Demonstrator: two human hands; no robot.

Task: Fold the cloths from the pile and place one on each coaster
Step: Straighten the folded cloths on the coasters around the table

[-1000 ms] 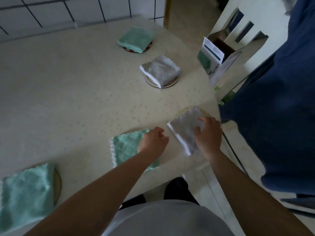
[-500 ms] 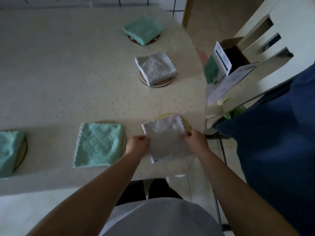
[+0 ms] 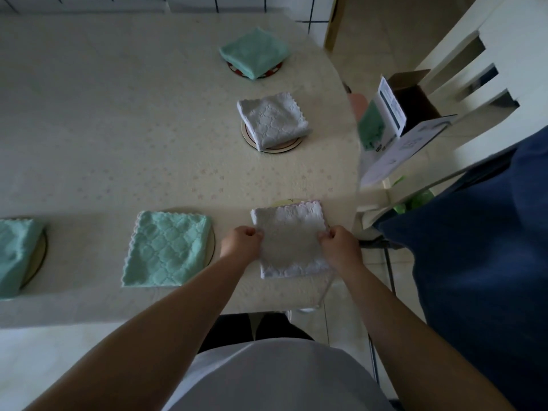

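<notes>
A folded white cloth [image 3: 289, 238] lies at the table's near right edge, over a coaster [image 3: 283, 202] of which only a sliver of rim shows. My left hand [image 3: 241, 243] pinches its left edge and my right hand [image 3: 338, 246] pinches its right edge. To the left, a folded green cloth [image 3: 166, 249] covers a coaster [image 3: 212, 241]. Another green cloth [image 3: 14, 252] sits on a coaster [image 3: 40, 256] at the far left. Farther back, a white cloth [image 3: 272, 120] rests on a coaster [image 3: 271, 146], and a green cloth [image 3: 255, 53] on a red coaster [image 3: 274, 71].
The cream table [image 3: 118, 129] ends in a rounded right edge. A white chair [image 3: 474, 69] beside it carries an open cardboard box [image 3: 412, 99] and papers. A dark blue cloth [image 3: 480, 247] hangs at the right. A tiled wall stands behind the table.
My left hand left the green cloth and took the white cloth's left edge. Both hands now pinch the white cloth, squared up over its coaster. The view has turned toward the table.
</notes>
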